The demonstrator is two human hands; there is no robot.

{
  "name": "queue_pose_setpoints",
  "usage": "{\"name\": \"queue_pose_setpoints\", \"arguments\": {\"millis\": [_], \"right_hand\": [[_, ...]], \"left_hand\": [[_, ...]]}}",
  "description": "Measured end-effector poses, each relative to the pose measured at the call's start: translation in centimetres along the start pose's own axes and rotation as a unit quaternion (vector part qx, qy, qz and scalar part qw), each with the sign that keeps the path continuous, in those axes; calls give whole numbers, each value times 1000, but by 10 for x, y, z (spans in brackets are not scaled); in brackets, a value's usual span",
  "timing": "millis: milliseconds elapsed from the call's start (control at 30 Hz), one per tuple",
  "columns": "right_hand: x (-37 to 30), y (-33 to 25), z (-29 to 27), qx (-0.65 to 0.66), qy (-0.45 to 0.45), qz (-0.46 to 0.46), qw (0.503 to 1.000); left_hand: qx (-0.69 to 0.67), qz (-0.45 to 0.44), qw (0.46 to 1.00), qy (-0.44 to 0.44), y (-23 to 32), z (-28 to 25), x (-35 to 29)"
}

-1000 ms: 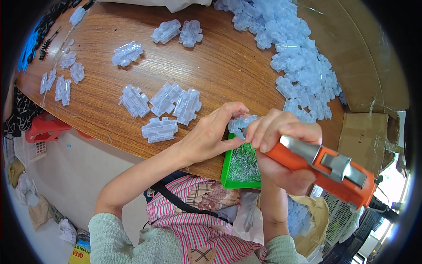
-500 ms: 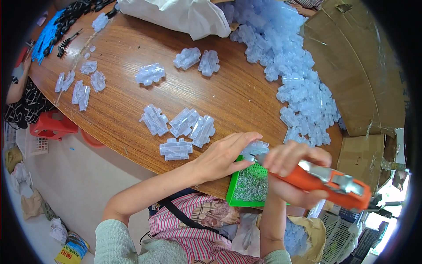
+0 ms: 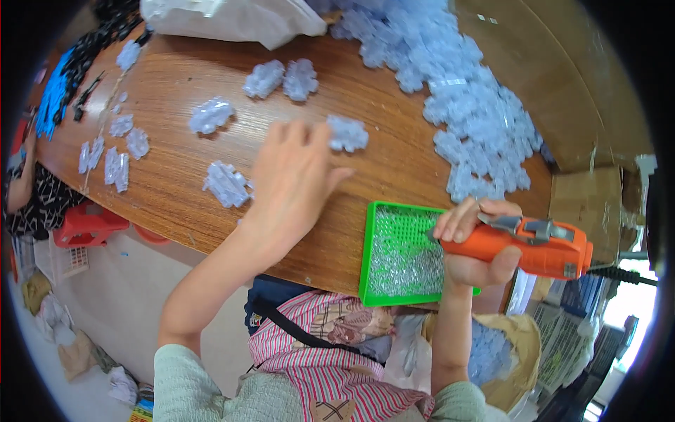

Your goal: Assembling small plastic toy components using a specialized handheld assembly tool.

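Observation:
My right hand [image 3: 478, 243] is wrapped round an orange electric screwdriver [image 3: 534, 246], held level with its tip pointing left over the green tray [image 3: 365, 257]. Small silvery screws [image 3: 401, 264] are heaped in that tray, and a perforated green panel [image 3: 404, 228] shows in its upper part. My left hand [image 3: 292, 183] reaches over the table, thumb and fingers apart. Just right of its fingertips is a clear plastic part [image 3: 348, 133]. Another clear part [image 3: 228, 184] lies left of this hand, and the hand hides the tabletop beneath it.
More clear parts lie about the wooden table [image 3: 176, 151]. A large pile of them [image 3: 464, 112] covers the right side, beside cardboard [image 3: 555, 77]. A white bag [image 3: 232, 17] sits at the far edge. Black and blue pieces [image 3: 53, 91] and another person's arm [image 3: 21, 183] are at far left.
My left hand has left the tray and moved up and left over the table; a clear part now shows by its fingertips. The screwdriver's tip has swung to the tray. The view has shifted.

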State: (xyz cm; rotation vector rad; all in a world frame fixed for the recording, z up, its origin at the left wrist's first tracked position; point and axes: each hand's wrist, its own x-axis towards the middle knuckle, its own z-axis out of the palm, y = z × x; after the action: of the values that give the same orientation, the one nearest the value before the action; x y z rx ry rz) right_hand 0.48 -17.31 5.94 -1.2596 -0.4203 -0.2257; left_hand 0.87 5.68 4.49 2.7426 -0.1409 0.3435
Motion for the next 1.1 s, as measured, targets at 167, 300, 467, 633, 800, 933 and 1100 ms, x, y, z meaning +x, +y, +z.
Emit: {"name": "queue_pose_setpoints", "arguments": {"millis": [167, 300, 467, 633, 800, 933, 1100], "right_hand": [[-11, 16, -3, 33, -29, 47, 998], [-16, 25, -2, 29, -30, 65, 997], [-18, 29, 5, 38, -21, 67, 997], [-19, 31, 9, -4, -32, 76, 997], [-19, 33, 9, 2, -29, 75, 997], [-18, 36, 10, 15, -36, 61, 997], [-21, 35, 7, 14, -31, 63, 997]], "left_hand": [[107, -66, 989, -72, 15, -7, -37], [115, -35, 991, -56, 16, 1, -38], [-142, -59, 984, -91, 28, -9, -37], [-690, -172, 690, -134, 27, 11, -41], [-722, -156, 648, -184, 22, 26, -46], [-731, -153, 635, -199, 21, 27, -47], [-805, -125, 547, -194, 10, 41, -55]]}}
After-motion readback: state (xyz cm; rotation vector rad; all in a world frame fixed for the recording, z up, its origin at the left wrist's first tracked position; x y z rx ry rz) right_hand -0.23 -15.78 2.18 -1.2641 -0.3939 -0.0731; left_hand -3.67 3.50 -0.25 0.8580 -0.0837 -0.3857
